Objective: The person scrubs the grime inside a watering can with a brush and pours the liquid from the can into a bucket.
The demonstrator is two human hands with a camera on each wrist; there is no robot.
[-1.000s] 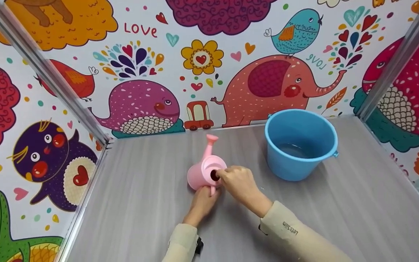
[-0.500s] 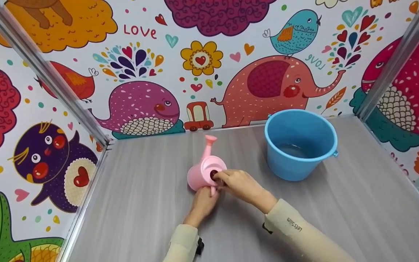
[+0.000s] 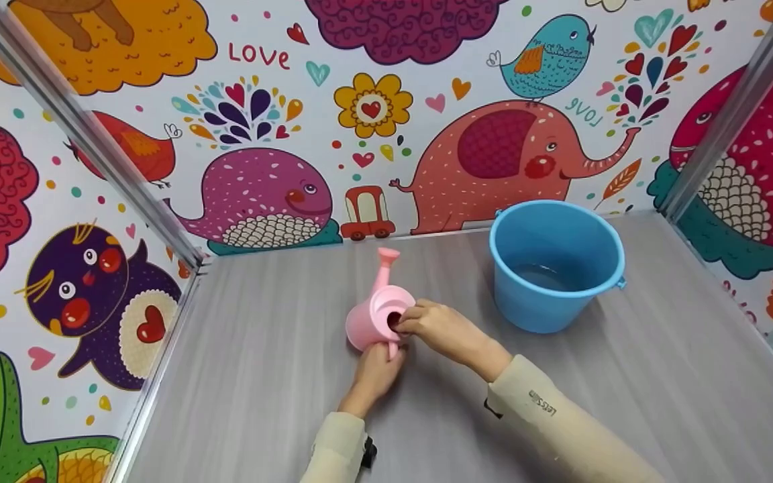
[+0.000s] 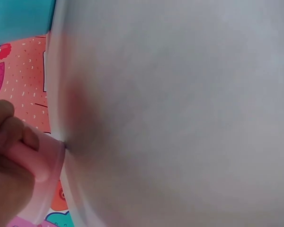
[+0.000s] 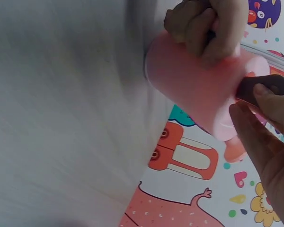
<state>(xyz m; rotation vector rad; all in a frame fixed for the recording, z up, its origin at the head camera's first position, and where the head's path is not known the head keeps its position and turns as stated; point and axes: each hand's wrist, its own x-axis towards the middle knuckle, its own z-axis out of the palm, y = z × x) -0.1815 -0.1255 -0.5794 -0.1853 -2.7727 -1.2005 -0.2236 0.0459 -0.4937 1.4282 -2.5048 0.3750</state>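
Observation:
A pink watering can (image 3: 363, 329) stands on the table with its spout (image 3: 384, 272) pointing toward the back wall. My left hand (image 3: 378, 370) grips the can's handle, fingers curled round it, as the left wrist view also shows on the handle (image 4: 31, 163). At the can's round top opening, my right hand (image 3: 447, 332) pinches a dark brown, round-ended piece (image 5: 275, 83) between thumb and fingers. The far part of that piece is hidden inside the can, so I cannot tell what kind of thing it is.
A blue bucket (image 3: 541, 308) with a little water in the bottom stands at the back right. Behind it rises a wall (image 3: 413, 87) printed with cartoon animals. Metal posts (image 3: 101, 144) frame the corners of the grey table (image 3: 259, 376).
My right hand has shifted slightly and changed its finger position at the can's opening, still with the dark piece. The left hand, can and bucket have stayed in place.

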